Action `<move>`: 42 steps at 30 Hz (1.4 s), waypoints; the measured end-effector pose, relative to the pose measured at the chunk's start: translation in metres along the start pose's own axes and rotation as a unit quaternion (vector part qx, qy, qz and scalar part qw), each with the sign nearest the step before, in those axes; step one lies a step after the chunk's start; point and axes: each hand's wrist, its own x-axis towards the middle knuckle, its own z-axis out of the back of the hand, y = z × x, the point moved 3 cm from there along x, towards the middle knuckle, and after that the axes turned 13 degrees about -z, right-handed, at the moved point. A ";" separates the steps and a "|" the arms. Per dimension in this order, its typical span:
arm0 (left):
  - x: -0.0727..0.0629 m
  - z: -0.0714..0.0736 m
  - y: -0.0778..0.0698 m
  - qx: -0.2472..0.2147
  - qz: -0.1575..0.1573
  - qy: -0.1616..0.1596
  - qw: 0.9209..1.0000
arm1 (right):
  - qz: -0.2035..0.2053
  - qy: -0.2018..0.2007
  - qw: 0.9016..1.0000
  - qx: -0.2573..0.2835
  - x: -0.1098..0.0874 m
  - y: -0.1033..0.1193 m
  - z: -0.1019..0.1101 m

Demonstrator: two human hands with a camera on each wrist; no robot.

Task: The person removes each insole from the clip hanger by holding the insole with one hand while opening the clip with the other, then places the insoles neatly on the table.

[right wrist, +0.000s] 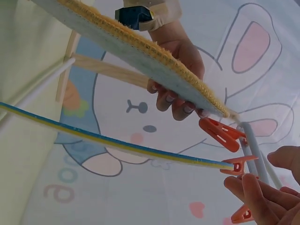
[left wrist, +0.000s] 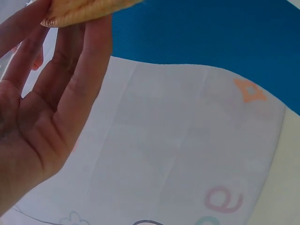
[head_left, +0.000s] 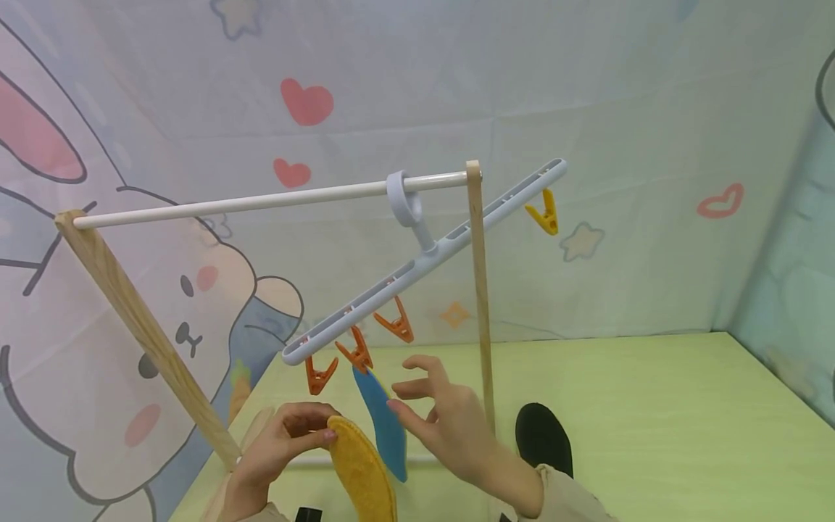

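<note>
My left hand (head_left: 277, 444) pinches one end of a fuzzy yellow insole (head_left: 365, 475) between thumb and fingers; its pale underside shows in the right wrist view. Behind it a blue insole (head_left: 386, 428) hangs from the middle orange clip (head_left: 359, 355) of a white hanger (head_left: 424, 267). Another orange clip (head_left: 318, 377), with nothing in it, dangles at the hanger's low left end, just above my left hand. To the right of the blue insole is my right hand (head_left: 450, 420), fingers spread and loosely bent, holding nothing. In the right wrist view its fingertips (right wrist: 234, 185) are close to the middle clip.
The hanger hooks over a white rod (head_left: 261, 201) between wooden posts (head_left: 140, 319) and tilts down leftward. A third orange clip (head_left: 399, 325) and a yellow clip (head_left: 546, 214) hang from it. A black insole-shaped item (head_left: 543, 438) lies on the pale green table (head_left: 652, 420).
</note>
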 end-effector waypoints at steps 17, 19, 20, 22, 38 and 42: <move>0.008 -0.022 -0.029 0.221 0.053 -0.089 0.970 | 0.030 -0.085 0.996 0.006 -0.001 -0.021 0.060; 0.011 -0.026 -0.034 0.247 0.052 -0.099 0.963 | 0.031 -0.102 0.994 -0.001 -0.001 -0.025 0.069; 0.012 -0.029 -0.036 0.259 0.050 -0.103 0.959 | 0.028 -0.108 0.994 -0.004 -0.001 -0.026 0.073; 0.014 -0.033 -0.040 0.280 0.046 -0.111 0.952 | 0.017 -0.117 0.993 -0.010 -0.001 -0.030 0.080; 0.035 -0.064 -0.055 0.206 -0.095 -0.177 0.958 | -0.028 -0.144 0.989 -0.003 -0.010 -0.052 0.115; 0.047 -0.074 -0.049 0.188 -0.104 -0.173 0.961 | -0.043 -0.140 0.989 -0.020 -0.012 -0.058 0.121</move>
